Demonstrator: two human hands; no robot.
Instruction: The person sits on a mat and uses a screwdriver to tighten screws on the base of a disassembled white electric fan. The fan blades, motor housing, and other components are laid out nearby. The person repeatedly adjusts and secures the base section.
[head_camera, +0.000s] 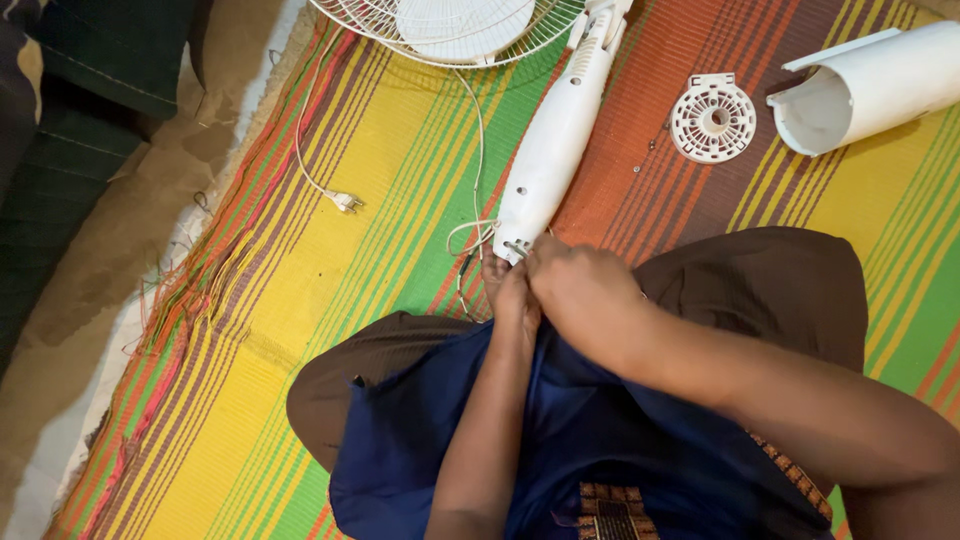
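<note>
Soft, even light, faint shadows, sharp focus, slight edge stretch.

Lying under everything: a woven mat (300, 270) striped in yellow, green, orange, red and brownish purple, fraying into loose coloured threads at its edge. Sitting on top of it, all plain white: fan stem (555, 140), wire fan guard (450, 30), power cord with plug (345, 200), round vented cover (713, 118) and a curved plastic housing (870, 85). Covering the knees, dark brown cloth (760, 290); hanging over the lap, deep blue fabric (580, 440) with small patches of orange-brown patterned trim. Showing beside the mat, dull tan floor (130, 220), plus dark green cushioning (90, 60) with faint lighter lines.
</note>
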